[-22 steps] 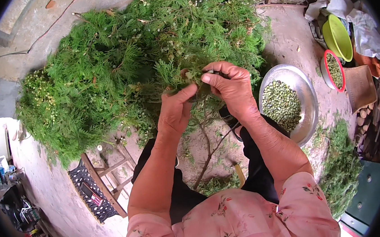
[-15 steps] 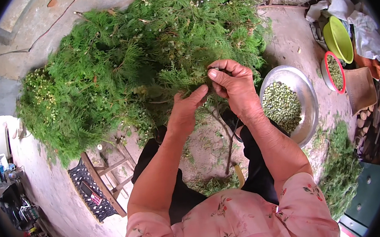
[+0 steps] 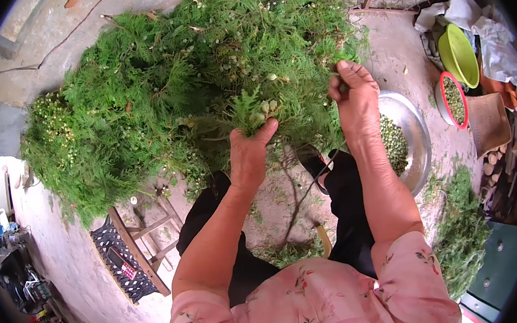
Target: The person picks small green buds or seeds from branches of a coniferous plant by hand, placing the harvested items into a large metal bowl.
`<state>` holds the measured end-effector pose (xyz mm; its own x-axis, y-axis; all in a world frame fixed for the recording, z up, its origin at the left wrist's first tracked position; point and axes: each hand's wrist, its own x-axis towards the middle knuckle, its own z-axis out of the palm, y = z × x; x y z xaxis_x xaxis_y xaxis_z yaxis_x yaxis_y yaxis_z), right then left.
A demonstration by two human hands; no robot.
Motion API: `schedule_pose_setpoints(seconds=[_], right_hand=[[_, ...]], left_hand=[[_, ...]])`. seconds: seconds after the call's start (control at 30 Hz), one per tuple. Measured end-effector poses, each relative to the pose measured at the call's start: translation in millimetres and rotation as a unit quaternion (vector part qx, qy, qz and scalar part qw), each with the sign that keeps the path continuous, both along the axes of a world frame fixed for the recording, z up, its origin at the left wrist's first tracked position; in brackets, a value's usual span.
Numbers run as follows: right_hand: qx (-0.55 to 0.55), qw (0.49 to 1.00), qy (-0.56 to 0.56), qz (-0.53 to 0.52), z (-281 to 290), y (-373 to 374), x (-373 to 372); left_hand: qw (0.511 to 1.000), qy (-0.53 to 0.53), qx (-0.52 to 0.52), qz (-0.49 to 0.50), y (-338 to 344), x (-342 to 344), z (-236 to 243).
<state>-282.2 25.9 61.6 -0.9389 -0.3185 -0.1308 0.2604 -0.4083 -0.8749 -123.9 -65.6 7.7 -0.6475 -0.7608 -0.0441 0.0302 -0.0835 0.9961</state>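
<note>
Sprig (image 3: 244, 107) with pale, knobbly cones (image 3: 268, 107) is pinched between thumb and fingers of the left hand (image 3: 250, 159). The right hand (image 3: 357, 94) is held narrow; whether anything is gripped cannot be told. Cones could be shed onto the floor (image 3: 268, 207) if the sprig were jerked. Beyond, small rounded green pieces (image 3: 396, 146) are held in a smooth metal bowl (image 3: 418, 141); feathery foliage (image 3: 159, 78) is heaped.
</note>
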Motion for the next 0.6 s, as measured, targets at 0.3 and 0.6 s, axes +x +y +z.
schedule_pose_setpoints(seconds=[0.3,0.6], right_hand=[[0.145,0.924,0.055,0.349,10,3,14],[0.21,0.859,0.32,0.341,-2,3,27]], left_hand=[[0.986,0.056,-0.04,-0.15,-9,-1,5],[0.979,0.055,-0.142,-0.138,-11,-2,5]])
